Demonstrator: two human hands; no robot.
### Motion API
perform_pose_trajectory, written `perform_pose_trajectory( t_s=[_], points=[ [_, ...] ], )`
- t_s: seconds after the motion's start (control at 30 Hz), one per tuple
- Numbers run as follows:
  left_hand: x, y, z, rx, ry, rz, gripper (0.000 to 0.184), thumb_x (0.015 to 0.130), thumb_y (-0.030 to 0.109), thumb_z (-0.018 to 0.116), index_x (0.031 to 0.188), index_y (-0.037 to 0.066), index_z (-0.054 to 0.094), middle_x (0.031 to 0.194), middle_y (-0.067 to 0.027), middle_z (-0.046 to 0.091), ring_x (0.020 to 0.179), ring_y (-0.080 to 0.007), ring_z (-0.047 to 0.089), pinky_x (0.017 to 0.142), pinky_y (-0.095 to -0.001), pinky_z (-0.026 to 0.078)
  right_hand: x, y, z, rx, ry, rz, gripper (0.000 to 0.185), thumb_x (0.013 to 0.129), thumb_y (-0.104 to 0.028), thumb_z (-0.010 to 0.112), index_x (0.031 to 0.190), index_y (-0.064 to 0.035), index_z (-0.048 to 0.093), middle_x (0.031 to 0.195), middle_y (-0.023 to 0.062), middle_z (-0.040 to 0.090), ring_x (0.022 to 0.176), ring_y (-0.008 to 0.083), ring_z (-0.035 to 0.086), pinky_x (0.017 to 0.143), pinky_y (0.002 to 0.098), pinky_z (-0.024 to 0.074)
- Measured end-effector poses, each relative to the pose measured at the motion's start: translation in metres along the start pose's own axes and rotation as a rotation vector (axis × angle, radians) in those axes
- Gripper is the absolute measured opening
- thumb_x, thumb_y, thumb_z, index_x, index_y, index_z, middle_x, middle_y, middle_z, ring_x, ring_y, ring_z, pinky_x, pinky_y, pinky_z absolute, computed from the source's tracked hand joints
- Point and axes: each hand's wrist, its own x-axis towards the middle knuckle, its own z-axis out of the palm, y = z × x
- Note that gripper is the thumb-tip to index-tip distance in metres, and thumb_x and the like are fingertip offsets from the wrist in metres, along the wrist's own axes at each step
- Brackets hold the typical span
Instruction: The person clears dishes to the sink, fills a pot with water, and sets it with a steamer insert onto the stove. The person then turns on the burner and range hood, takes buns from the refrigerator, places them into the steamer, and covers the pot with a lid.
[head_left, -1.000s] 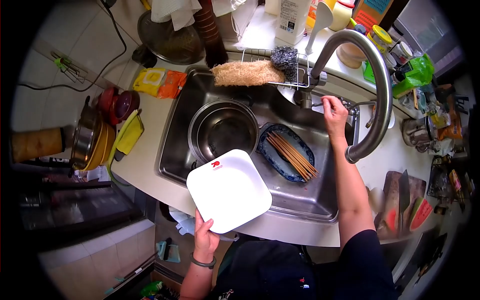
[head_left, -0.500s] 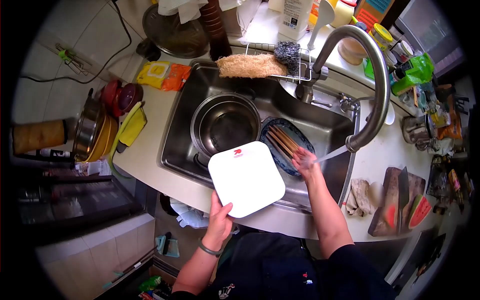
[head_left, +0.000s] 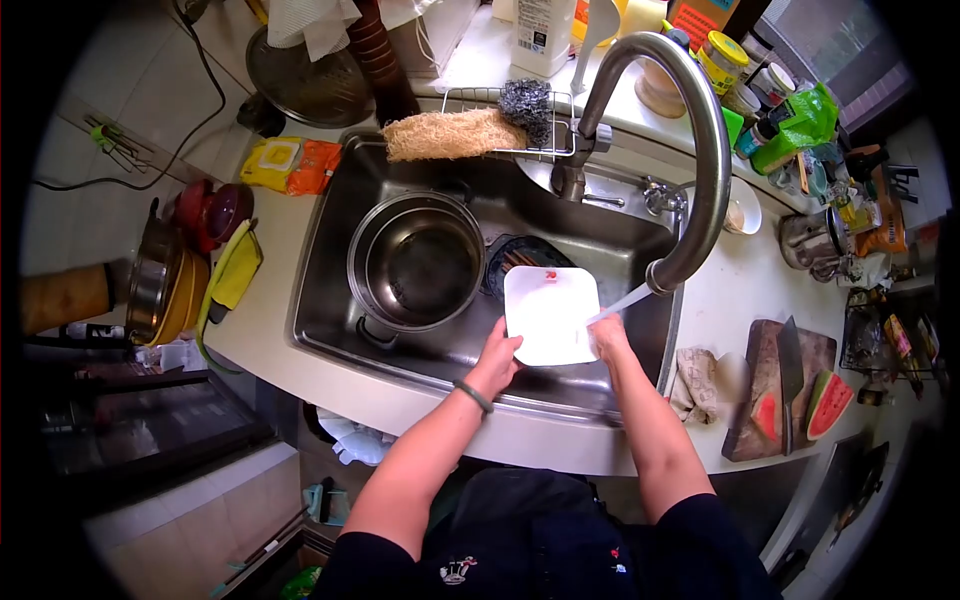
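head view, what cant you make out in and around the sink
All in the head view:
Chopsticks: mostly hidden by the white dish.
Blue dish: its near part is hidden behind the white dish.
White dish's underside: faces away from the camera.
Red mark on the white dish: too small to read.
White bottle: top cut off by the picture's upper edge.

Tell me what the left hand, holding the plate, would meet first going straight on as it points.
Beyond the white plate in the left hand, probably the dark dish in the sink; depth is unclear.
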Motion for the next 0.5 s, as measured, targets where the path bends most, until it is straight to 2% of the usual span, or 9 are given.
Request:
perform_pose_trajectory(
  t_s=[0.03,0.17,0.23,0.37,0.43,0.5],
  points=[
    [0.014,-0.006,-0.001,0.017,0.035,0.015,0.053,0.080,-0.007,0.040,0.131,0.006,0.034,0.119,-0.0160,0.050,0.108,-0.0300,0.053,0.084,-0.0439,0.050,0.011,0.010,-0.002,0.003,0.053,-0.035,0.027,0.072,0.004,0.047,0.097,0.0050,0.058,0.083,0.0108,0.063,0.075,0.0211,0.060,0.066,0.0310,0.0461],
    [0.064,-0.030,-0.010,0.129,0.077,0.050,0.047,0.078,-0.006,0.042,0.125,0.001,0.041,0.112,-0.0152,0.056,0.101,-0.0284,0.057,0.084,-0.0391,0.049,0.026,0.022,-0.007,-0.063,0.139,-0.113,0.029,0.071,0.003,0.049,0.098,0.0042,0.060,0.085,0.0124,0.064,0.077,0.0207,0.061,0.068,0.0314,0.0466],
    [0.082,-0.045,-0.015,0.309,0.265,0.106,0.040,0.077,-0.003,0.045,0.116,-0.004,0.048,0.105,-0.0149,0.060,0.094,-0.0267,0.060,0.082,-0.0351,0.048,0.053,0.047,-0.009,-0.129,0.243,-0.142,0.029,0.070,0.001,0.052,0.097,0.0027,0.063,0.086,0.0137,0.065,0.079,0.0209,0.062,0.070,0.0317,0.0466],
    [0.113,-0.072,-0.040,0.380,0.302,0.089,0.035,0.077,0.000,0.049,0.112,-0.005,0.053,0.103,-0.0153,0.061,0.091,-0.0250,0.059,0.079,-0.0331,0.047,0.044,0.044,-0.002,-0.119,0.357,-0.083,0.027,0.070,-0.002,0.055,0.095,0.0012,0.065,0.086,0.0156,0.065,0.080,0.0237,0.063,0.072,0.0328,0.0464],
    [0.126,-0.089,-0.053,0.464,0.279,0.055,0.035,0.077,0.002,0.051,0.111,-0.006,0.053,0.102,-0.0151,0.061,0.092,-0.0243,0.059,0.079,-0.0326,0.047,0.051,0.054,-0.005,0.041,0.375,-0.085,0.028,0.071,-0.005,0.056,0.097,0.0006,0.065,0.086,0.0173,0.065,0.083,0.0262,0.063,0.075,0.0328,0.0457],
    [0.117,-0.084,-0.041,0.472,0.297,0.043,0.035,0.077,0.003,0.051,0.111,-0.006,0.053,0.102,-0.0148,0.061,0.093,-0.0240,0.059,0.080,-0.0323,0.046,0.055,0.060,-0.010,-0.035,0.386,-0.112,0.028,0.071,-0.006,0.057,0.098,0.0005,0.065,0.089,0.0179,0.065,0.086,0.0272,0.063,0.076,0.0335,0.0453]
  ],
)
